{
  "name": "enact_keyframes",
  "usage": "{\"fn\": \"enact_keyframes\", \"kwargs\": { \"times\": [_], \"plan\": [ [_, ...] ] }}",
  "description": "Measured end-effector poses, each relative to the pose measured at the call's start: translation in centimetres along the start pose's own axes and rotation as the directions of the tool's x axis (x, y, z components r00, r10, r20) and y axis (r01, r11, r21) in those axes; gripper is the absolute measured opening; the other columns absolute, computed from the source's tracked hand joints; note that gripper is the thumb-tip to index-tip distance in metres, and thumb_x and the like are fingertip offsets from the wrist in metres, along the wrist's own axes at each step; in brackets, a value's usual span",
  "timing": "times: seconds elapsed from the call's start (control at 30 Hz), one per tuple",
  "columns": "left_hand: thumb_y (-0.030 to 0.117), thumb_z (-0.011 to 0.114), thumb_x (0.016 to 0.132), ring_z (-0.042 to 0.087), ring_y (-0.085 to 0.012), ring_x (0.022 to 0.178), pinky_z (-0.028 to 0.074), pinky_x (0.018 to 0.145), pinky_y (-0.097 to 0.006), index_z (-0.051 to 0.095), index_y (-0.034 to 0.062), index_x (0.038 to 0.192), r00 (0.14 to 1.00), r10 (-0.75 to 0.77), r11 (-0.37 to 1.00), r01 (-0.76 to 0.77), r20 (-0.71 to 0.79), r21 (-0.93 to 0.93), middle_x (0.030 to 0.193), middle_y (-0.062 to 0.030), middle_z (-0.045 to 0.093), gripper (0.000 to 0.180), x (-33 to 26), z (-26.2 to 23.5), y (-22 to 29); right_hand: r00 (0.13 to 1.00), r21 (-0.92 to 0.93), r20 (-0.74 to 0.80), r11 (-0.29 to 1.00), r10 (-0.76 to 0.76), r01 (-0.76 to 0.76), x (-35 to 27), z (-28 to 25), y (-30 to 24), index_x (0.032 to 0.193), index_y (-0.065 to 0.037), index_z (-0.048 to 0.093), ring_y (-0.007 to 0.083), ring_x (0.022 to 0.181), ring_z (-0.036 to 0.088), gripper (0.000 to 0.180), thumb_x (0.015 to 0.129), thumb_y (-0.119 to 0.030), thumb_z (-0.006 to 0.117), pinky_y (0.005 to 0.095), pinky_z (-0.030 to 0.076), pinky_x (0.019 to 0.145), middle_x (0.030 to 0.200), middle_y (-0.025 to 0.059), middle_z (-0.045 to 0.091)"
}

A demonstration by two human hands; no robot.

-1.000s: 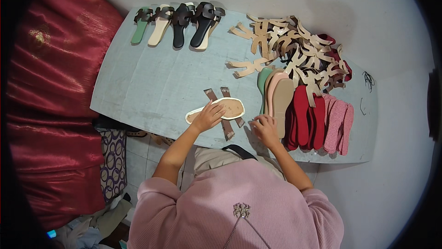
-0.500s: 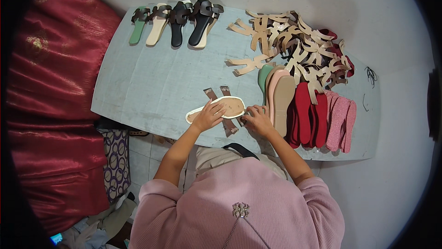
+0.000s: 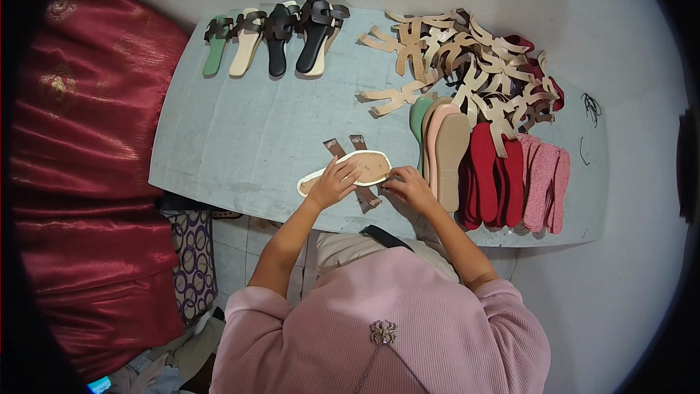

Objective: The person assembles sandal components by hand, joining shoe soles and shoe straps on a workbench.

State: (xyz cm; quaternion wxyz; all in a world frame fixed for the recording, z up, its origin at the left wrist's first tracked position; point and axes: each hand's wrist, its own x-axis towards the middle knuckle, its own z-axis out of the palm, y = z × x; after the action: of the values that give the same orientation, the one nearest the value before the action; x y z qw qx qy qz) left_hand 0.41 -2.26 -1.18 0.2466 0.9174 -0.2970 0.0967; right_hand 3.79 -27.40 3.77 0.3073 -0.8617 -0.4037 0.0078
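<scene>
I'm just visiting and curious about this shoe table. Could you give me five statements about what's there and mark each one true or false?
1. The left hand rests on the white-edged sole. True.
2. The brown straps lie across the top of the white-edged sole. False: they pass beneath it, with ends sticking out on both sides.
3. The right hand is holding a green sandal. False: it is at the right end of the white-edged sole.
4. The red soles are just left of the pink soles. True.
5. The strapped sandals are at the table's right end. False: they line up near the far edge, toward the left.
</scene>
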Motion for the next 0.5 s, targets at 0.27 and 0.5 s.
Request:
{"fn": "enact_keyframes", "kwargs": {
  "times": [0.27,0.5],
  "plan": [
    [0.022,0.060,0.075,0.040,-0.0250,0.112,0.025,0.100,-0.048,0.054,0.0110,0.109,1.000,0.002,1.000,-0.002,0.002,-0.012,0.120,-0.0075,0.046,0.037,0.1,0.1,-0.1,0.992,0.195,0.025,0.973,0.120,-0.123,1.4,0.6,1.0,0.086,-0.008,0.061,0.0262,0.080,0.054,0.015,0.072,-0.011,0.063,0.0340,0.043,0.072,0.090,0.0090,0.054],
    [0.021,0.060,0.075,0.040,-0.0251,0.112,0.025,0.100,-0.048,0.054,0.0115,0.109,1.000,-0.005,1.000,0.005,0.010,-0.024,0.119,-0.0076,0.046,0.036,-0.1,0.1,0.0,0.927,0.440,0.147,0.817,0.344,-0.373,2.9,0.8,1.1,0.100,-0.005,0.054,0.0236,0.089,0.054,0.033,0.070,-0.013,0.067,0.0342,0.044,0.074,0.095,0.0099,0.050]
  ]
}}
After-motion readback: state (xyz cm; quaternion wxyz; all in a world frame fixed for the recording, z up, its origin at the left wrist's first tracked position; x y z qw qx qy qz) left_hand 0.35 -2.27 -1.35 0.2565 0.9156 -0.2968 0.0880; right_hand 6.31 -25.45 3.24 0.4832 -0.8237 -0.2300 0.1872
